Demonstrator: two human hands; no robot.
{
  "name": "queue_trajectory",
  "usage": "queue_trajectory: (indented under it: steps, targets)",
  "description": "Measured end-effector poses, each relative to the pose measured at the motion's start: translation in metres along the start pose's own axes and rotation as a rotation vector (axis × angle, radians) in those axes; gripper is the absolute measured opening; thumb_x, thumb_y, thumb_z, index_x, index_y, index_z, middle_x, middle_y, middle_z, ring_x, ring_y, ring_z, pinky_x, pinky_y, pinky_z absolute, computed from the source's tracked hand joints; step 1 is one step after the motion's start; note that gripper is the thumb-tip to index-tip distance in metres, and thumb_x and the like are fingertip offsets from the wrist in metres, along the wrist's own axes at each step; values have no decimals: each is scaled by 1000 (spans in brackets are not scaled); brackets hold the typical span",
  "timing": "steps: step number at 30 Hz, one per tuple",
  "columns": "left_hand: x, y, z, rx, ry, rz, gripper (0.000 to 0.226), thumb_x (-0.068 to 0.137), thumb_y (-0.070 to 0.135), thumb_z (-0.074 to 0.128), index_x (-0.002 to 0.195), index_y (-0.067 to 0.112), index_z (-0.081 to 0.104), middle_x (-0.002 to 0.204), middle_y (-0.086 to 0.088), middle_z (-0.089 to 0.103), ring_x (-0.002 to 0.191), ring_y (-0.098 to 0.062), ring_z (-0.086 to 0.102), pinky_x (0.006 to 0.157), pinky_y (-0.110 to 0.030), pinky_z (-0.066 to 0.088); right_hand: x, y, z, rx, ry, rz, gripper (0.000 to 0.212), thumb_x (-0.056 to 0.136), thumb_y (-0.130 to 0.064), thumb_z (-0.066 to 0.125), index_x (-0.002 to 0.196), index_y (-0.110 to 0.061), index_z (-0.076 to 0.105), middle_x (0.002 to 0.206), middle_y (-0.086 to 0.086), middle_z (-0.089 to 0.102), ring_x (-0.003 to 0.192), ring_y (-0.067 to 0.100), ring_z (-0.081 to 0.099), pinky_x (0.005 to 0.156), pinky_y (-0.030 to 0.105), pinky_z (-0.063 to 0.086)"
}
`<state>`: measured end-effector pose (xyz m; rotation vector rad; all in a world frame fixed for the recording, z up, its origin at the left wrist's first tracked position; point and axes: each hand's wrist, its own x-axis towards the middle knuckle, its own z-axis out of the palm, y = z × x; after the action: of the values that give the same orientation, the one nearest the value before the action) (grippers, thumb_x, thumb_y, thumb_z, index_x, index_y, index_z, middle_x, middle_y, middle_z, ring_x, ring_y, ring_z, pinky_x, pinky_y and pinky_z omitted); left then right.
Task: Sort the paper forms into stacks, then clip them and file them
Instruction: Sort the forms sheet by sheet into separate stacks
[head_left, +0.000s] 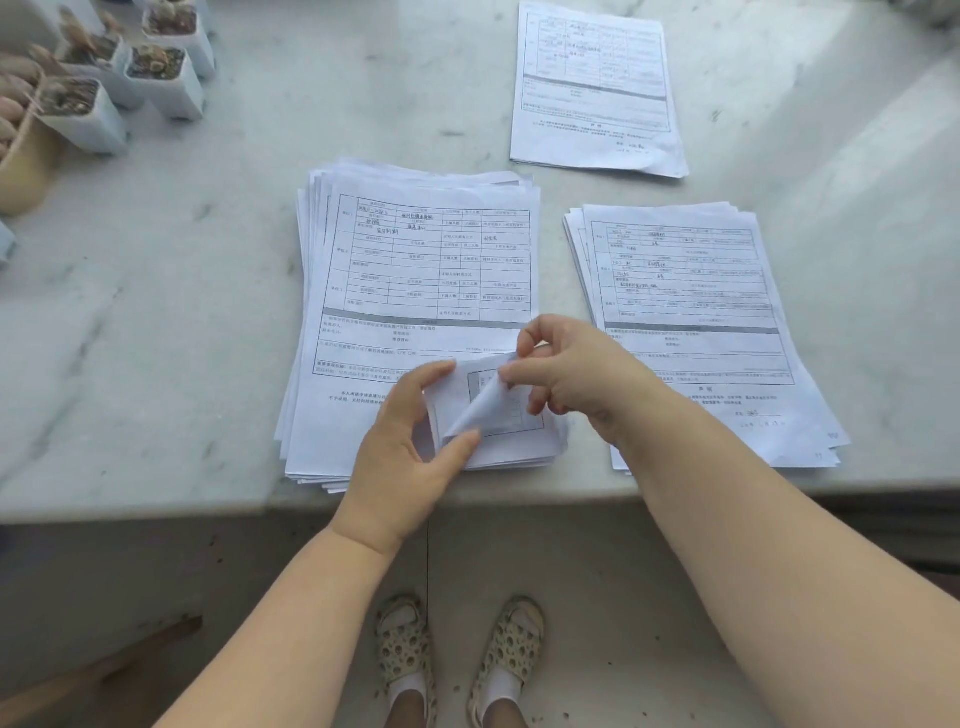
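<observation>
Forms (415, 270), printed tables, writing illegible

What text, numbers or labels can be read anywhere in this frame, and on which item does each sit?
None can be quoted with confidence.
Middle stack: printed table form with handwritten entries, too blurred to read.
Right stack: same kind of form, too blurred.
Far stack: too small and blurred.
Lifted corner pinched by both hands: unreadable print.

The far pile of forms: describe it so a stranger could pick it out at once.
On the pale marble counter lie three piles of printed forms. The far pile sits alone at the back, beyond the right-hand pile. It looks thinnest, and no hand touches it.
</observation>
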<state>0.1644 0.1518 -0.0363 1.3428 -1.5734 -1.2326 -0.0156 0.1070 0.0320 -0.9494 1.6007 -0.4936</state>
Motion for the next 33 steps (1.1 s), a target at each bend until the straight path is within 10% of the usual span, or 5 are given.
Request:
queue_trajectory:
  steps: [7,17,21,24,33]
  targets:
    - [1,1,0,61,128,-34,71,93,14,56,141,52,21,62,-23,43,56,-29,41,56,-22,39,-7,28,-22,-154,286,-206,13,87,-15,66,82,-26,68,79,-11,68,69,9,59,64,17,44]
    - [12,16,-10,-521,295,-364,20,90,6,62,105,19,63,88,8,73,87,-9,66,79,-24,50,-28,36,-13,268,139,38,18,97,-22,56,93,-11,69,77,8,73,63,14,66,59,23,54]
    - [9,29,-18,-251,-19,-252,14,73,24,68,86,21,74,86,14,72,88,1,63,88,-19,45,-18,16,2,435,-43,268,54,93,-56,47,111,-8,64,95,16,75,80,24,72,62,29,57]
    - [3,34,-21,69,-336,-170,19,69,44,68,85,37,75,103,34,65,111,17,50,114,-22,19,-13,20,19,103,33,245,22,85,-18,61,104,-11,68,99,12,74,84,27,70,72,38,59]
    - [34,60,-74,583,-177,282,68,72,63,58,135,42,43,147,20,36,141,-1,23,118,-36,13,-29,-13,1,307,220,113,35,86,6,45,97,-15,71,97,4,76,86,20,68,75,34,54]
